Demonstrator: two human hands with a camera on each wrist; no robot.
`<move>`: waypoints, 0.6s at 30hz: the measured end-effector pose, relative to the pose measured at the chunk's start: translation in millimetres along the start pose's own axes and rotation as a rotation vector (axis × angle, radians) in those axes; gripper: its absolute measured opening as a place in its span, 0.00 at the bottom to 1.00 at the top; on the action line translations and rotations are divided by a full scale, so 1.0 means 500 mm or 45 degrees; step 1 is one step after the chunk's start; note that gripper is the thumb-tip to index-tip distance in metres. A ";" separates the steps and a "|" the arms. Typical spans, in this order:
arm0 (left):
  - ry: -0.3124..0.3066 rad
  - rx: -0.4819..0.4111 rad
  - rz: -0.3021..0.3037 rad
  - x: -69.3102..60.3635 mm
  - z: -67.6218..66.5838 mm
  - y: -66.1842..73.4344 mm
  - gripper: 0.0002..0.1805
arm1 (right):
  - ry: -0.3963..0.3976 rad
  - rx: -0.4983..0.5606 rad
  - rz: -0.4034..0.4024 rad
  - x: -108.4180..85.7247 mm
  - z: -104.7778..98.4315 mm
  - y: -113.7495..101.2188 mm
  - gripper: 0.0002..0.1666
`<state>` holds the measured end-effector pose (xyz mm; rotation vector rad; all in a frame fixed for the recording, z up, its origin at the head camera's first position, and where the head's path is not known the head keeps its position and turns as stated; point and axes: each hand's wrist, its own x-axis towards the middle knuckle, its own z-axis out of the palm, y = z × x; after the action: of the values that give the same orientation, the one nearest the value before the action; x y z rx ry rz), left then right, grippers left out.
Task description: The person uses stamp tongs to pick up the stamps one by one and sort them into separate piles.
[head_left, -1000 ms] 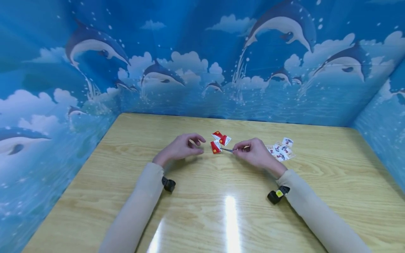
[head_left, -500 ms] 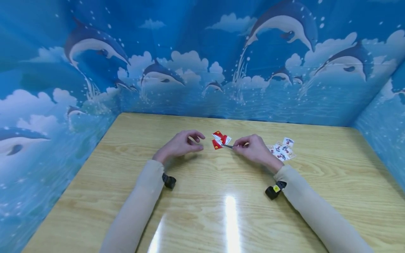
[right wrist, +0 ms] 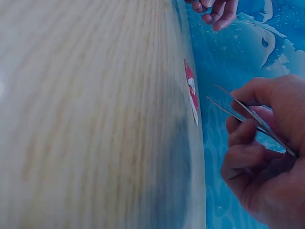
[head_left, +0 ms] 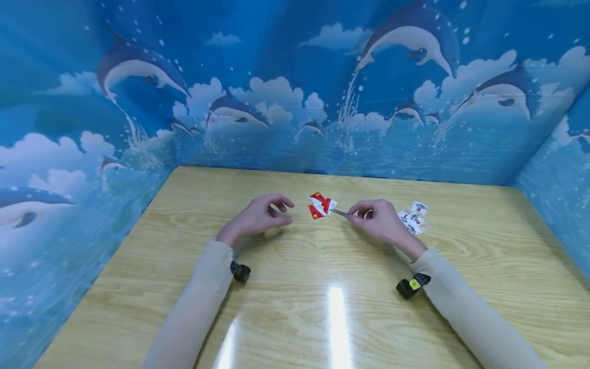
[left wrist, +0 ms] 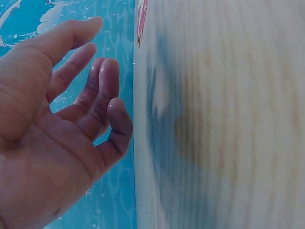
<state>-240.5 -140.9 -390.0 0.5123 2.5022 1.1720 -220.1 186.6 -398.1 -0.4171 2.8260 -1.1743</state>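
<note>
In the head view, several red-and-white paper pieces [head_left: 316, 211] lie overlapping on the table between the two hands. My right hand [head_left: 380, 219] pinches metal tweezers [head_left: 339, 212] whose tips are at the right side of these pieces. In the right wrist view, the tweezers [right wrist: 257, 119] have their two tips apart, with nothing between them. My left hand [head_left: 258, 215] hovers left of the red pieces, fingers loosely bent and holding nothing. The left wrist view shows the same hand [left wrist: 66, 109] with its palm bare.
Several white printed paper pieces [head_left: 413, 220] lie in a cluster behind and right of the right hand. The wooden table [head_left: 286, 287] ends at a blue dolphin-print backdrop [head_left: 286, 143] on the far side. Black wrist cameras [head_left: 240, 272] sit on both sleeves.
The nearest red-and-white piece moved away from me against the others with the tweezers. The tweezers then let go and drew back right with the right hand. The left hand shifted slightly left.
</note>
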 end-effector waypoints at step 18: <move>0.008 0.065 0.106 -0.067 0.046 0.013 0.23 | -0.096 0.027 0.016 -0.087 0.001 -0.004 0.09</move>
<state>-199.9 -137.1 -394.1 0.6331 2.5438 1.1435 -178.0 196.5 -399.6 -0.4318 2.7461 -1.1594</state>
